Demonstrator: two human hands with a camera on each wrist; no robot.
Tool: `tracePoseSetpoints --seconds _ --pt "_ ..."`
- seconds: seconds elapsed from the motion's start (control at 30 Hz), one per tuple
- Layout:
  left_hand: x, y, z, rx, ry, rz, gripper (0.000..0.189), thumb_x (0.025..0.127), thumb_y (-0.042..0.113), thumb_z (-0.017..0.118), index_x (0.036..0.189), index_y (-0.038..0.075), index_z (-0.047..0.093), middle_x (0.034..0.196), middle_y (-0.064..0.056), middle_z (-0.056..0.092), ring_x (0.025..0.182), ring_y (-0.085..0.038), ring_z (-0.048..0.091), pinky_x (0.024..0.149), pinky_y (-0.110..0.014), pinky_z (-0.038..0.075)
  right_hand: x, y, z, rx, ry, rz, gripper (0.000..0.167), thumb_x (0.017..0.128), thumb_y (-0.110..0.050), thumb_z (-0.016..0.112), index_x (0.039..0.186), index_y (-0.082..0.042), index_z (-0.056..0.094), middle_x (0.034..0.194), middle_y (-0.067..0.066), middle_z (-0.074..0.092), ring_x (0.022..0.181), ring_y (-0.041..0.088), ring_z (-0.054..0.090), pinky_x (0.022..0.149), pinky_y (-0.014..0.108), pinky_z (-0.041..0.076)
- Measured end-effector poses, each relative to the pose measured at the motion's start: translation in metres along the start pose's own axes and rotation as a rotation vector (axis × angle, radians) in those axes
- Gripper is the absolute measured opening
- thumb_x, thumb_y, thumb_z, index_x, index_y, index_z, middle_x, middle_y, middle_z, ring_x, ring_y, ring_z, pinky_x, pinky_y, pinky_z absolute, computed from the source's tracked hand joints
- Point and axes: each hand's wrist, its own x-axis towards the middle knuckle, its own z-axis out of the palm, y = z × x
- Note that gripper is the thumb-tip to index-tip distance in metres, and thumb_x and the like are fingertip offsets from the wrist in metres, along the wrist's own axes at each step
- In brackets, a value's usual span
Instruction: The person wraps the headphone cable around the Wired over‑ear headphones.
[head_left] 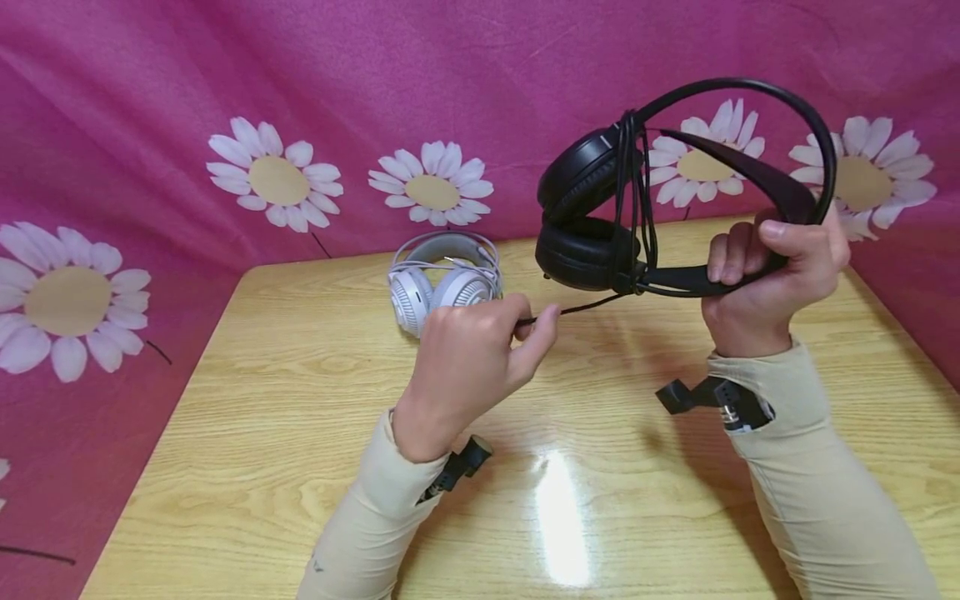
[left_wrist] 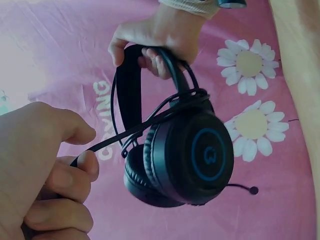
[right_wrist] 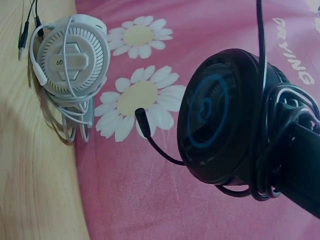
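Observation:
A black headset (head_left: 588, 250) is held up above the table by my right hand (head_left: 780, 275), whose fingers curl round its headband. Its cable (left_wrist: 165, 116) is wound in several turns about the band near the ear cups. My left hand (head_left: 472, 358) pinches a free stretch of that cable between thumb and fingers, drawn out taut from the headset. In the right wrist view, a thin microphone boom (right_wrist: 145, 125) sticks out from one ear cup, which bears a blue ring. The right hand itself is out of sight in that view.
White headphones (head_left: 408, 304) with their own cable wrapped round them rest on the wooden table (head_left: 300, 400) near its back edge, partly behind my left hand. A pink cloth (head_left: 487, 75) with white daisies hangs behind and at both sides.

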Motion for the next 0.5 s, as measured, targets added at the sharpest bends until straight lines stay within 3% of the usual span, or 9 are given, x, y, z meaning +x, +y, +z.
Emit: tracePoseSetpoints --seconds 0.2,0.5 --pt "0.002 -0.012 -0.007 0.004 0.01 -0.08 0.041 0.098 0.032 0.067 0.062 0.014 0.058 0.052 0.003 0.05 0.045 -0.01 0.044 0.043 -0.025 0.031 -0.002 0.0 0.002 0.004 -0.008 0.004 0.02 0.074 0.004 0.056 0.067 0.0 0.037 0.043 0.001 0.024 0.033 0.015 0.017 0.033 0.026 0.015" --pt "0.002 -0.026 -0.014 0.005 0.031 -0.158 0.044 0.099 0.031 0.065 0.059 0.013 0.057 0.05 0.002 0.047 0.043 -0.012 0.04 0.045 -0.028 0.028 -0.001 -0.002 0.002 -0.08 -0.053 -0.047 0.021 0.078 -0.001 0.051 0.062 0.0 0.038 0.043 0.003 0.026 0.034 0.017 0.018 0.033 0.026 0.021"
